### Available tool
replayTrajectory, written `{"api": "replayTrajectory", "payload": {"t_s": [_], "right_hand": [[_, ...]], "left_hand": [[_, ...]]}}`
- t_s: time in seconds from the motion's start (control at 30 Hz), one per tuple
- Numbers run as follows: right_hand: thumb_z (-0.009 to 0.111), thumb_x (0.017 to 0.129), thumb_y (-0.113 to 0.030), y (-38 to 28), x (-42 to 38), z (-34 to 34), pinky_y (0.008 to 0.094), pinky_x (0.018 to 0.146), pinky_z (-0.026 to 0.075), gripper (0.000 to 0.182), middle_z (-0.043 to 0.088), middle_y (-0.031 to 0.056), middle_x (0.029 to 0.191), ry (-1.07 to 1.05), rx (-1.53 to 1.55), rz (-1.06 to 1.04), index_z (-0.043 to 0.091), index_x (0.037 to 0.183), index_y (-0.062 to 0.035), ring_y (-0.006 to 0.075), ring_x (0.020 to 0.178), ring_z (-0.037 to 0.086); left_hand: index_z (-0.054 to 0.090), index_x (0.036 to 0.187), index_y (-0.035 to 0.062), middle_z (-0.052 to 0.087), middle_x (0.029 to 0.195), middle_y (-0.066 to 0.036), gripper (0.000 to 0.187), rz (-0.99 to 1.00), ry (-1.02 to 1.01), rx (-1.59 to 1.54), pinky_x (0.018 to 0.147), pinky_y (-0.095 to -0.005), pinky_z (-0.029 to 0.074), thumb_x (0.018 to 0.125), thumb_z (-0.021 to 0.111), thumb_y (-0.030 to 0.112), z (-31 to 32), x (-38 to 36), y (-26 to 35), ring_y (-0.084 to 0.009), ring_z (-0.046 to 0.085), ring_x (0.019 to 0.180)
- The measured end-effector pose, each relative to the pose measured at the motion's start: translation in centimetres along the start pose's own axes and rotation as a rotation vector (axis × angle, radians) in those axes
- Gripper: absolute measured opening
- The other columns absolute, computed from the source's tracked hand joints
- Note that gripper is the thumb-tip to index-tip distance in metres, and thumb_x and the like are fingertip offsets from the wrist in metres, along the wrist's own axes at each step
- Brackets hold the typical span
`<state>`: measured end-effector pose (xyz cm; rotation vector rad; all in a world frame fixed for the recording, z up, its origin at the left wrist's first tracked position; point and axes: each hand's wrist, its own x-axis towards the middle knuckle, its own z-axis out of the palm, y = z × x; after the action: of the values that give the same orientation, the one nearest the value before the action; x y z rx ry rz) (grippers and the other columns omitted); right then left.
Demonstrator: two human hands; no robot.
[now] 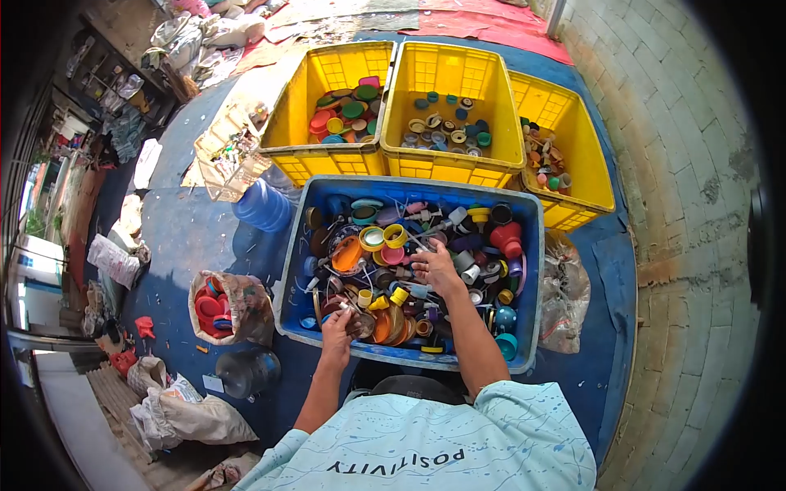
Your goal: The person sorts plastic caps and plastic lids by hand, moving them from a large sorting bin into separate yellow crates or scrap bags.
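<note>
A blue crate [288,315] full of mixed plastic caps, lids and pump tops stands in front of me. My left hand [336,331] is at its near left side, fingers closed around something small and pale that I cannot clearly make out. Beside those fingertips lie a brownish round lid [361,324] and orange lids [382,327]. My right hand [435,267] reaches over the middle of the pile with its fingers apart, close to white pump stems. Around it are a pink cap [392,255], a yellow ring cap [395,236] and a red funnel-shaped top [507,239].
Three yellow crates [454,168] behind hold sorted lids and caps. On the left stand a sack of red lids [246,315], a blue water jug [264,206], a clear jug [250,372] and a pale basket [217,192]. A block wall [688,245] rises on the right.
</note>
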<state>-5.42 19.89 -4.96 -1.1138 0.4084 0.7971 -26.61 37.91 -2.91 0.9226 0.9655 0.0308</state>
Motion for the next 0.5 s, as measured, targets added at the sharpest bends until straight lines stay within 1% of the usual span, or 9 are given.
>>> {"api": "replayTrajectory", "payload": {"t_s": [0.03, 0.07, 0.13, 0.23, 0.27, 0.37, 0.43, 0.47, 0.5], "right_hand": [[0.060, 0.086, -0.006, 0.3, 1.0, -0.3, 0.0305, 0.061, 0.051, 0.080, 0.060, 0.0159, 0.102, -0.035, 0.030, 0.041, 0.010, 0.148, -0.0082, 0.0181, 0.074, 0.059], [0.060, 0.087, -0.008, 0.5, 1.8, -0.5, 0.0306, 0.060, 0.051, 0.081, 0.060, 0.0151, 0.099, -0.052, 0.045, 0.075, 0.007, 0.149, -0.0085, 0.0180, 0.075, 0.060], [0.057, 0.090, -0.011, 0.5, 1.9, 0.2, 0.0282, 0.058, 0.050, 0.072, 0.062, 0.0131, 0.097, -0.018, 0.016, 0.101, 0.012, 0.146, -0.0060, 0.0161, 0.070, 0.060], [0.057, 0.091, -0.011, 0.9, 2.1, 0.3, 0.0287, 0.059, 0.050, 0.064, 0.061, 0.0130, 0.096, -0.010, -0.022, 0.108, 0.020, 0.142, -0.0035, 0.0165, 0.072, 0.061], [0.056, 0.091, -0.012, 1.5, 2.8, -0.1, 0.0289, 0.060, 0.050, 0.059, 0.061, 0.0130, 0.096, -0.017, -0.032, 0.084, 0.024, 0.139, -0.0035, 0.0166, 0.073, 0.061], [0.055, 0.093, -0.017, 2.7, 3.1, -0.8, 0.0292, 0.061, 0.050, 0.044, 0.061, 0.0128, 0.095, -0.016, -0.019, 0.024, 0.035, 0.130, -0.0035, 0.0170, 0.074, 0.061], [0.054, 0.095, -0.020, 2.1, 0.4, -0.1, 0.0290, 0.062, 0.050, 0.035, 0.061, 0.0125, 0.095, -0.012, 0.034, -0.013, 0.041, 0.122, -0.0038, 0.0171, 0.074, 0.061], [0.054, 0.095, -0.026, 1.9, -1.0, 0.1, 0.0291, 0.063, 0.050, 0.031, 0.062, 0.0119, 0.095, -0.023, 0.075, -0.012, 0.045, 0.116, -0.0043, 0.0174, 0.074, 0.062], [0.054, 0.095, -0.027, 2.1, -1.9, -0.2, 0.0289, 0.063, 0.050, 0.030, 0.062, 0.0116, 0.095, -0.026, 0.092, 0.013, 0.047, 0.114, -0.0047, 0.0170, 0.075, 0.062]], "left_hand": [[0.059, 0.096, 0.0108, 0.064, 0.087, -0.002, 0.008, 0.084, 0.007, -0.033, 0.072, -0.0305, 0.051, 0.094, 0.060, 0.019, -0.1, -0.7, -0.6, -0.0122, 0.061, 0.074], [0.059, 0.096, 0.0094, 0.063, 0.086, -0.002, 0.009, 0.097, 0.039, -0.072, 0.072, -0.0295, 0.051, 0.094, 0.060, 0.018, -0.3, -1.5, -0.9, -0.0122, 0.062, 0.073], [0.059, 0.096, 0.0065, 0.063, 0.086, -0.004, 0.010, 0.121, 0.082, -0.151, 0.070, -0.0276, 0.053, 0.094, 0.060, 0.016, 0.2, -3.7, -0.3, -0.0121, 0.063, 0.073], [0.058, 0.098, 0.0072, 0.063, 0.086, -0.004, 0.012, 0.142, 0.115, -0.118, 0.070, -0.0309, 0.053, 0.094, 0.060, 0.018, 0.0, -4.9, 0.0, -0.0132, 0.062, 0.076], [0.058, 0.098, 0.0076, 0.063, 0.086, -0.004, 0.012, 0.137, 0.126, -0.102, 0.070, -0.0320, 0.053, 0.094, 0.060, 0.018, -0.1, -5.1, 0.1, -0.0137, 0.062, 0.076], [0.058, 0.098, 0.0085, 0.063, 0.086, -0.004, 0.012, 0.125, 0.108, -0.098, 0.070, -0.0318, 0.053, 0.094, 0.060, 0.019, 0.1, -5.2, 0.9, -0.0133, 0.061, 0.077], [0.059, 0.096, 0.0095, 0.063, 0.086, -0.002, 0.011, 0.131, 0.109, -0.068, 0.068, -0.0293, 0.052, 0.094, 0.059, 0.021, 0.3, -4.6, 1.1, -0.0115, 0.061, 0.075], [0.060, 0.095, 0.0099, 0.063, 0.086, -0.001, 0.011, 0.133, 0.111, -0.054, 0.067, -0.0281, 0.052, 0.094, 0.059, 0.021, 0.4, -4.1, 1.1, -0.0106, 0.061, 0.075], [0.060, 0.095, 0.0106, 0.064, 0.086, 0.000, 0.009, 0.138, 0.099, -0.044, 0.066, -0.0256, 0.050, 0.094, 0.059, 0.020, 0.4, -3.5, 1.0, -0.0092, 0.060, 0.073]]}}
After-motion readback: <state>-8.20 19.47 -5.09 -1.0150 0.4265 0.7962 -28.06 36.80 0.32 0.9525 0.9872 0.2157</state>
